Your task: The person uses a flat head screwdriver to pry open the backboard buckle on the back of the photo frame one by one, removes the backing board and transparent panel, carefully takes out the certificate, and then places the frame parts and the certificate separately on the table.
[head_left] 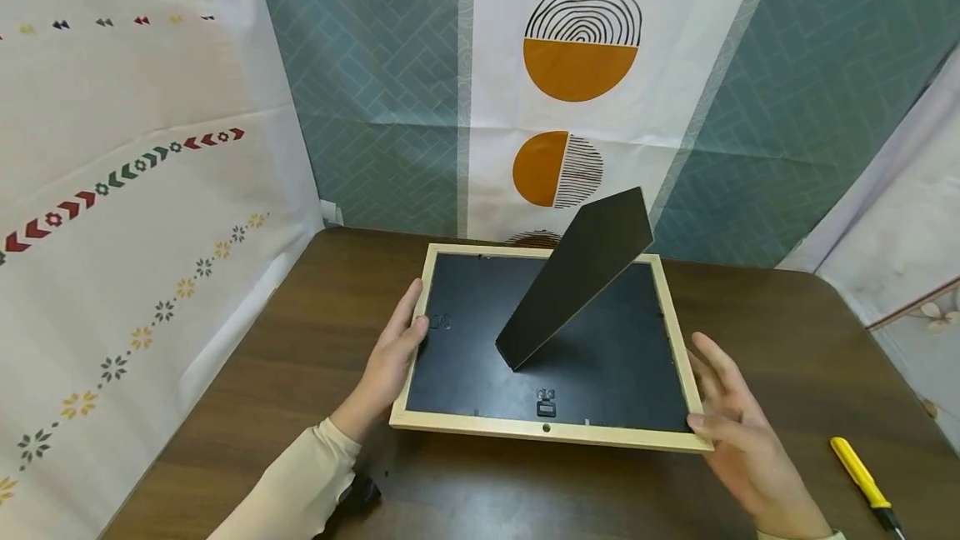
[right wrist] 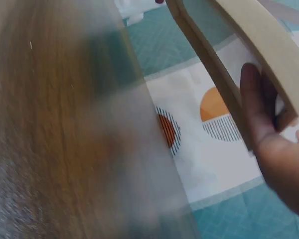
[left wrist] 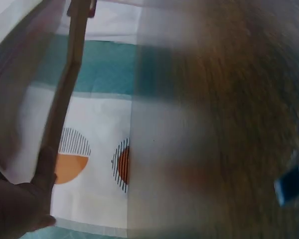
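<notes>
A picture frame (head_left: pixel 450 421) with a pale wood border is held above the brown table, its black backing board (head_left: pixel 465 357) facing up. From the middle of the board the black easel stand (head_left: pixel 577 277) sticks up, swung out at an angle. My left hand (head_left: pixel 386 369) grips the left border, thumb on the back side. At the lower right corner my right hand (head_left: pixel 738 440) pinches the border between thumb and fingers. The right wrist view shows the wooden edge (right wrist: pixel 274 55) from below, with the right hand's (right wrist: pixel 284 159) fingers reaching inside the rim.
On the table's right lies a yellow-handled screwdriver (head_left: pixel 858 469). A small black object (head_left: pixel 360 494) sits beside the left sleeve (head_left: pixel 300 473). Patterned cloths (head_left: pixel 375 65) hang behind and along the sides of the brown table (head_left: pixel 277 373).
</notes>
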Motion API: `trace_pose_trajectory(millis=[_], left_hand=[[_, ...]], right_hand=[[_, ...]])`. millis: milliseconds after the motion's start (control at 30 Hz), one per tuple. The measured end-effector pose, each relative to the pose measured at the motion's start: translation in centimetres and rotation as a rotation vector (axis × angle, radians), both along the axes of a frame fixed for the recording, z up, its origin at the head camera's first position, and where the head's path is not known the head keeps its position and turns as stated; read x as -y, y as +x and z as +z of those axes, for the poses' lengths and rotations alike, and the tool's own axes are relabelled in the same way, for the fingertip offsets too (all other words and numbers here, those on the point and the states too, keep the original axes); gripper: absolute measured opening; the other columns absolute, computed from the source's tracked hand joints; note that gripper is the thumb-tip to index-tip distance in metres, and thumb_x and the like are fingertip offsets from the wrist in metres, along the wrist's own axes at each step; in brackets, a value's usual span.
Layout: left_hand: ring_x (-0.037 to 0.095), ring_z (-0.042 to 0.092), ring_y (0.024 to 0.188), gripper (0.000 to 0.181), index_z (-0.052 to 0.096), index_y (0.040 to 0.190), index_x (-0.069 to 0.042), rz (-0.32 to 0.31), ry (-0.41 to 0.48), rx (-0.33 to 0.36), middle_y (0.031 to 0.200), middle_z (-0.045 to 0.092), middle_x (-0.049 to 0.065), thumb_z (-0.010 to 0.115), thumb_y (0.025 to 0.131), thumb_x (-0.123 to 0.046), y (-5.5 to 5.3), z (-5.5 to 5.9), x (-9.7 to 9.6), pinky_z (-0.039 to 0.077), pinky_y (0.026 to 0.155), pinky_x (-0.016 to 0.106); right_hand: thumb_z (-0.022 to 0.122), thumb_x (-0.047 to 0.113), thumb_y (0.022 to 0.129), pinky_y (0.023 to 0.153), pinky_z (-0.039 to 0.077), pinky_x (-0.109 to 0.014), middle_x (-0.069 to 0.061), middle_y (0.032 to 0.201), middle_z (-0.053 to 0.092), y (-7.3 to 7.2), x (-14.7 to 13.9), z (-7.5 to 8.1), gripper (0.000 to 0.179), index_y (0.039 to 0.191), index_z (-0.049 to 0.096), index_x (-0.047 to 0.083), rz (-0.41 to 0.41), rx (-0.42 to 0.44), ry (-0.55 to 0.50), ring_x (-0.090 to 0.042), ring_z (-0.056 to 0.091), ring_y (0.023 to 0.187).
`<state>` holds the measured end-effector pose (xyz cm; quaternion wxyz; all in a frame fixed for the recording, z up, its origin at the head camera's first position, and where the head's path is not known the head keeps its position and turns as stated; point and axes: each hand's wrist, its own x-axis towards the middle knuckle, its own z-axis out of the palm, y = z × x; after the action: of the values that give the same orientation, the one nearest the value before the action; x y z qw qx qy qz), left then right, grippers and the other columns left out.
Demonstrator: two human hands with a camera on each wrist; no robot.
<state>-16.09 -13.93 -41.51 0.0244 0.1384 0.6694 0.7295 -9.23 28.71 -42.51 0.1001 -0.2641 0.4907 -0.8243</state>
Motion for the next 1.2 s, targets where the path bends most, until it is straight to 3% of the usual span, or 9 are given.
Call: trace_pose_trajectory(millis=[100,200,267,467,633,767,933,1033,1200], left_hand=[[0.027,0.010,0.152,0.065,0.005,0.163,-0.009,0.023,-0.004,0.056,0.169,0.001,0.009,0.040,0.109,-0.013,0.3,0.0,-0.4,0.033,0.104,0.016],[0.027,0.018,0.150,0.066,0.005,0.164,-0.012,0.039,0.053,0.138,0.168,0.003,0.007,0.041,0.108,-0.011,0.6,0.2,-0.6,0.041,0.099,0.019],[0.026,0.019,0.150,0.066,0.005,0.163,-0.010,0.043,0.076,0.147,0.168,0.004,0.008,0.039,0.108,-0.009,0.7,0.4,-0.6,0.041,0.099,0.019],[0.029,0.029,0.146,0.063,0.010,0.164,-0.012,0.045,0.121,0.192,0.167,0.013,0.010,0.038,0.107,-0.009,0.7,0.5,-0.4,0.045,0.098,0.022],[0.030,0.032,0.144,0.063,0.008,0.164,-0.014,0.041,0.092,0.274,0.167,0.010,0.010,0.037,0.108,-0.011,0.5,-0.3,-0.3,0.045,0.097,0.024],[0.033,0.036,0.141,0.064,0.007,0.163,-0.009,0.042,0.113,0.185,0.167,0.012,0.011,0.038,0.107,-0.005,0.7,-0.4,-0.4,0.047,0.096,0.025],[0.031,0.043,0.137,0.065,0.012,0.163,-0.011,0.064,0.169,0.216,0.164,0.021,0.011,0.042,0.106,-0.009,0.8,0.4,-0.7,0.049,0.096,0.028],[0.027,0.043,0.138,0.063,0.012,0.164,-0.015,0.061,0.170,0.306,0.164,0.021,0.009,0.040,0.107,-0.012,0.9,0.4,-0.8,0.049,0.097,0.029],[0.024,0.049,0.134,0.062,0.017,0.164,-0.019,0.085,0.170,0.296,0.162,0.027,0.006,0.039,0.107,-0.009,0.9,-0.1,-0.8,0.050,0.096,0.030]], right_hand=[[0.029,-0.015,0.098,0.098,0.049,-0.040,-0.008,0.159,0.019,0.0,-0.5,-0.1,0.078,0.164,0.009,0.022,-0.073,0.122,0.133,-0.020,0.045,0.135],[0.038,-0.009,0.101,0.114,0.021,-0.058,-0.005,0.167,0.004,0.2,-0.4,-0.4,0.074,0.164,0.014,0.021,-0.111,0.204,0.297,-0.021,0.012,0.150],[0.040,-0.005,0.103,0.114,0.020,-0.060,-0.003,0.168,-0.003,0.3,-0.1,-0.6,0.072,0.164,0.012,0.020,-0.123,0.210,0.364,-0.021,0.008,0.150],[0.039,-0.001,0.107,0.093,0.052,-0.041,0.001,0.157,0.022,0.3,0.4,-1.3,0.072,0.165,0.002,0.021,-0.131,0.206,0.305,-0.011,0.051,0.130],[0.042,0.000,0.106,0.092,0.052,-0.038,-0.014,0.164,0.011,0.4,0.4,-1.7,0.070,0.163,0.001,0.007,-0.137,0.219,0.343,-0.007,0.051,0.128],[0.039,-0.004,0.106,0.100,0.045,-0.028,-0.024,0.164,-0.011,0.3,0.3,-1.8,0.071,0.162,-0.003,0.007,-0.105,0.154,0.329,-0.001,0.042,0.135],[0.037,-0.001,0.107,0.098,0.049,-0.034,-0.006,0.167,0.012,0.3,0.0,-1.8,0.069,0.163,-0.001,0.010,-0.080,0.189,0.258,-0.007,0.046,0.134],[0.038,0.002,0.108,0.095,0.051,-0.039,-0.013,0.167,0.005,0.4,0.1,-1.9,0.070,0.162,-0.005,0.009,-0.061,0.249,0.265,-0.006,0.049,0.131],[0.041,0.000,0.107,0.097,0.050,-0.038,-0.024,0.164,-0.009,0.3,0.6,-2.1,0.072,0.162,-0.006,0.007,-0.093,0.224,0.274,-0.009,0.049,0.132]])
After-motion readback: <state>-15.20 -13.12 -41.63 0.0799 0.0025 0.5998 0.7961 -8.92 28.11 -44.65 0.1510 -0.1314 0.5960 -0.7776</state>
